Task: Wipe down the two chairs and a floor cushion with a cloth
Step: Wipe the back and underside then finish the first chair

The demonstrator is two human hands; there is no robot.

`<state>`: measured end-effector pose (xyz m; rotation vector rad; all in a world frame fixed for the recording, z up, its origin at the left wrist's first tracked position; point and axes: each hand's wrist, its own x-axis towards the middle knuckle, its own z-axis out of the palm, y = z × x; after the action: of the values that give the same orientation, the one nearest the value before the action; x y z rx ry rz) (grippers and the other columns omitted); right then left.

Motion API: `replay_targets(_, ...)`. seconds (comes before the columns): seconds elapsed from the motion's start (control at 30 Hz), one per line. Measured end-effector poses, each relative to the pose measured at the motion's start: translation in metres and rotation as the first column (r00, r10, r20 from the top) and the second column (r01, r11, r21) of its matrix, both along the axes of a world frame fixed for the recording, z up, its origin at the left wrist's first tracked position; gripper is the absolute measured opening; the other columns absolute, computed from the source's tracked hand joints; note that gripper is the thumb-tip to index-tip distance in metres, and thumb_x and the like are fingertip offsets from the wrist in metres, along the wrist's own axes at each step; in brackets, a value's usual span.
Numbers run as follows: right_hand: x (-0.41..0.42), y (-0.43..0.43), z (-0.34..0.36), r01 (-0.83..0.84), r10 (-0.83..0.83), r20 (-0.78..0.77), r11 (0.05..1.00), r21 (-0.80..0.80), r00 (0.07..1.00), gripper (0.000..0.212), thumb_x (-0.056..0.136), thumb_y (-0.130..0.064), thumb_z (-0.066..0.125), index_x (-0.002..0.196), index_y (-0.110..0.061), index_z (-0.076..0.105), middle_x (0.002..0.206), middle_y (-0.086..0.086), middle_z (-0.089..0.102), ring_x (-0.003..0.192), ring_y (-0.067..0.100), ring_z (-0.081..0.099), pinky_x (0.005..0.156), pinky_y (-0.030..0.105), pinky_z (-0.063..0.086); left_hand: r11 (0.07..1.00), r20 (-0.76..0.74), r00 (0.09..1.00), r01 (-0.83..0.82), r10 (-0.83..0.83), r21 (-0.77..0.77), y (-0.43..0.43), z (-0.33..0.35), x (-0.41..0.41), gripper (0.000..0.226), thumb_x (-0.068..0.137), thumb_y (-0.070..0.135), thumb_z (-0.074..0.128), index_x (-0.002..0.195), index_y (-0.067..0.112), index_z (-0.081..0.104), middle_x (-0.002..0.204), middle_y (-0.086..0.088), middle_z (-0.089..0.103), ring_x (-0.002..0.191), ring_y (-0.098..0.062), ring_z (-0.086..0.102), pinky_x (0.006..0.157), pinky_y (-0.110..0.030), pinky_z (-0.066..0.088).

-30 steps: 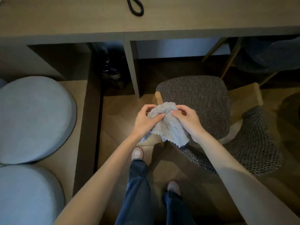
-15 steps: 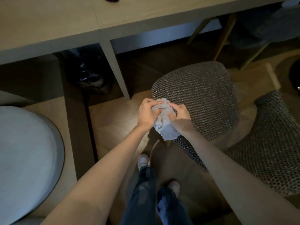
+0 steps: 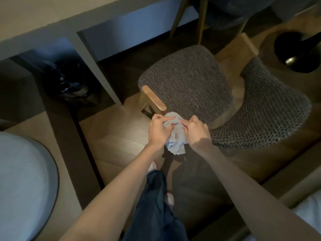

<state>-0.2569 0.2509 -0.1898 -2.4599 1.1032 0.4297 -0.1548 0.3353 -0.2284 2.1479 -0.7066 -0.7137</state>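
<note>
Hands grip one bunched cloth (image 3: 175,136): left hand (image 3: 159,130) and right hand (image 3: 195,131) pinch its top, just beside the chair (image 3: 187,84) seat's near corner.

surface: wooden floor (image 3: 111,136) | on it: chair (image 3: 187,80), black bag (image 3: 73,84), desk leg (image 3: 97,70), round black base (image 3: 295,54)

The dark grey woven-fabric chair with a wooden frame (image 3: 187,80) is standing with its seat open from above. Left of the chair, bare wooden floor (image 3: 112,136) is leaving room, and a grey bench leg (image 3: 97,70) and a black plastic bag (image 3: 73,84) are bounding it. Behind the chair, the slanted wooden legs of a second chair (image 3: 202,20) are crowding in. To its right, a black round base (image 3: 297,53) is blocking.
</note>
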Motion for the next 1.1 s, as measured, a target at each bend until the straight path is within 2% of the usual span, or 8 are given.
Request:
replay_targets(0.2, -0.079, 0.024, 0.03, -0.032, 0.027, -0.02, 0.956, -0.291, 0.999, 0.044, 0.098, -0.016, 0.045, 0.139, -0.03, 0.046, 0.111, 0.002, 0.05, 0.109, 0.023, 0.048, 0.09, 0.036, 0.026, 0.998, -0.118, 0.992, 0.032, -0.039, -0.053, 0.009, 0.013, -0.082, 0.031, 0.081, 0.017, 0.075, 0.111, 0.009, 0.071, 0.109, -0.007, 0.061, 0.103, -0.015, 0.054, 0.084, -0.011, 0.034)
replay_targets(0.37, -0.125, 0.039, 0.031, 0.16, -0.114, 0.237, 0.97, -0.185, 0.965, 0.044, 0.097, -0.013, 0.048, 0.14, -0.024, 0.048, 0.104, 0.003, 0.053, 0.103, 0.023, 0.051, 0.089, 0.036, 0.033, 0.986, -0.146, 0.981, 0.113, -0.13, -0.121, 0.016, 0.028, -0.112, 0.036, 0.081, 0.016, 0.075, 0.115, 0.009, 0.069, 0.108, -0.008, 0.059, 0.093, -0.006, 0.049, 0.075, -0.004, 0.031)
replay_targets(0.47, -0.13, 0.05, 0.022, 0.237, -0.212, 0.414, 0.971, -0.011, 0.886, 0.045, 0.097, -0.01, 0.049, 0.14, -0.023, 0.049, 0.097, 0.0, 0.047, 0.09, 0.018, 0.051, 0.083, 0.034, 0.044, 0.98, -0.133, 0.987, 0.064, -0.09, -0.188, 0.031, 0.033, -0.103, 0.033, 0.082, 0.009, 0.073, 0.114, 0.007, 0.069, 0.109, -0.013, 0.059, 0.088, 0.0, 0.049, 0.078, 0.001, 0.031)
replay_targets(0.6, -0.104, 0.071, -0.004, 0.201, -0.186, 0.564, 0.979, 0.037, 0.805, 0.042, 0.095, -0.009, 0.053, 0.134, -0.024, 0.056, 0.101, -0.001, 0.054, 0.072, 0.008, 0.047, 0.073, 0.025, 0.043, 0.968, -0.062, 0.998, -0.01, -0.005, -0.249, 0.062, 0.022, -0.072, 0.029, 0.084, 0.006, 0.069, 0.113, 0.011, 0.07, 0.11, -0.011, 0.059, 0.092, 0.016, 0.046, 0.081, 0.003, 0.029)
replay_targets(0.8, -0.044, 0.1, -0.083, 0.257, -0.237, 0.692, 0.963, 0.078, 0.682, 0.035, 0.093, -0.006, 0.056, 0.127, -0.015, 0.062, 0.104, 0.006, 0.06, 0.079, 0.009, 0.053, 0.072, 0.02, 0.045, 0.954, 0.035, 0.999, -0.014, 0.026, -0.298, 0.088, -0.045, -0.014, 0.029, 0.085, 0.011, 0.07, 0.112, 0.017, 0.069, 0.112, -0.001, 0.057, 0.1, 0.016, 0.045, 0.084, 0.002, 0.032)
replay_targets(0.9, -0.019, 0.102, -0.129, 0.335, -0.223, 0.779, 0.942, 0.017, 0.586, 0.033, 0.091, 0.0, 0.058, 0.122, -0.009, 0.065, 0.101, 0.009, 0.061, 0.079, 0.007, 0.053, 0.071, 0.014, 0.042, 0.926, 0.077, 0.995, -0.033, 0.067, -0.377, 0.084, -0.09, 0.006, 0.03, 0.084, 0.008, 0.07, 0.113, 0.014, 0.069, 0.114, -0.003, 0.057, 0.101, 0.009, 0.048, 0.086, 0.001, 0.033)
replay_targets(1.0, 0.002, 0.095, -0.174, 0.405, -0.132, 0.875, 0.911, -0.078, 0.466, 0.033, 0.09, 0.005, 0.059, 0.121, -0.004, 0.065, 0.103, 0.012, 0.062, 0.091, 0.004, 0.054, 0.082, 0.011, 0.044, 0.864, 0.112, 0.987, -0.044, 0.116, -0.502, 0.065, -0.132, 0.018, 0.031, 0.085, 0.007, 0.068, 0.115, 0.017, 0.065, 0.116, -0.001, 0.055, 0.105, 0.008, 0.048, 0.089, -0.002, 0.036)
replay_targets(1.1, 0.021, 0.085, -0.214, 0.463, -0.008, 0.937, 0.871, -0.166, 0.35, 0.032, 0.088, 0.008, 0.06, 0.118, -0.001, 0.066, 0.102, 0.017, 0.062, 0.096, 0.009, 0.055, 0.083, 0.02, 0.05, 0.76, 0.06, 0.98, -0.109, 0.191, -0.641, 0.037, -0.163, 0.024, 0.029, 0.088, 0.007, 0.065, 0.116, 0.015, 0.064, 0.114, 0.003, 0.054, 0.105, 0.01, 0.049, 0.091, -0.005, 0.039)
